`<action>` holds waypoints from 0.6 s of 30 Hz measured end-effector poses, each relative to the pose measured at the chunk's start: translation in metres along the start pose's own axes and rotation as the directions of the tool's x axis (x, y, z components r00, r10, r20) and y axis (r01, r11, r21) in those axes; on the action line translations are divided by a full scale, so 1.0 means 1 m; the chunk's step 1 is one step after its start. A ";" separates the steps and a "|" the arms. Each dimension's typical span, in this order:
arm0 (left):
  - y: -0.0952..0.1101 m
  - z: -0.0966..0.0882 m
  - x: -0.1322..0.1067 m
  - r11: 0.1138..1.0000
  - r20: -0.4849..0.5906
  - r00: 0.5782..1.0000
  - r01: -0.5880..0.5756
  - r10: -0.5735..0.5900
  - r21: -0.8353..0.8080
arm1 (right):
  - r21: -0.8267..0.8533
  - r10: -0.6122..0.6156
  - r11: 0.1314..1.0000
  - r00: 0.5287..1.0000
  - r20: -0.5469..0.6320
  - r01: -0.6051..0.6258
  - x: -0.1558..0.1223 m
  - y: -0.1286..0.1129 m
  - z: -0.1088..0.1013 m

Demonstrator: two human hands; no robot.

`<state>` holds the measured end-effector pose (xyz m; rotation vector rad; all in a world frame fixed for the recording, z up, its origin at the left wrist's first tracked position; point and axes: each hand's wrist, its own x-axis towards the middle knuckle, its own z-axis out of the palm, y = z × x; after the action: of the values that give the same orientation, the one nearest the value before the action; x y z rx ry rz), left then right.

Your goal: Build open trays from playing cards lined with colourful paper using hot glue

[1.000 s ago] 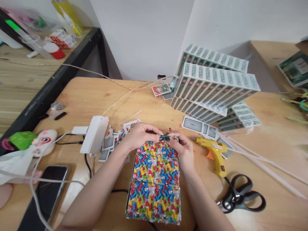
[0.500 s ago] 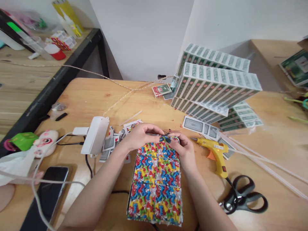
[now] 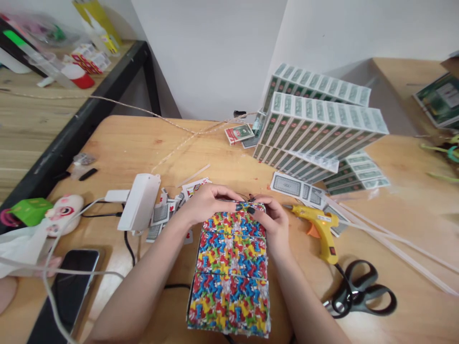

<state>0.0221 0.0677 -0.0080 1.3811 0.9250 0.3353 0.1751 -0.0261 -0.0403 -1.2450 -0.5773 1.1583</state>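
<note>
A box covered in a bright red, blue, yellow and green pattern [image 3: 231, 267] lies lengthwise in front of me, its top marked into panels. My left hand [image 3: 211, 203] grips its far edge from the left, thumb on top and fingers behind. From the right, my right hand [image 3: 270, 217] pinches the same edge, thumb on the patterned face. The two thumbs are close together near the middle of that edge. What the fingertips do behind the edge is hidden. Right of my right hand rests a yellow hot glue gun [image 3: 321, 227]. Loose playing cards [image 3: 161, 215] lie left of the box.
Stacked card boxes [image 3: 322, 126] stand at the back right. Black-handled scissors [image 3: 362, 291] and clear glue sticks [image 3: 398, 248] lie at the right. At the left are a white power strip [image 3: 139, 203], a phone [image 3: 66, 291], cables and a squishy toy [image 3: 66, 212].
Both hands keep their hold at the box's far edge, with barely any finger movement. The whole view has shifted slightly, so everything sits a little further left.
</note>
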 end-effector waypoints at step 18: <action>0.000 0.004 0.000 0.998 -0.045 0.998 0.033 -0.035 -0.060 | 0.058 -0.049 0.997 0.998 -0.032 0.051 0.001 0.002 0.004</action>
<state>0.0251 0.0653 -0.0086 1.3069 0.9684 0.3673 0.1714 -0.0243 -0.0413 -1.1899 -0.5447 1.1054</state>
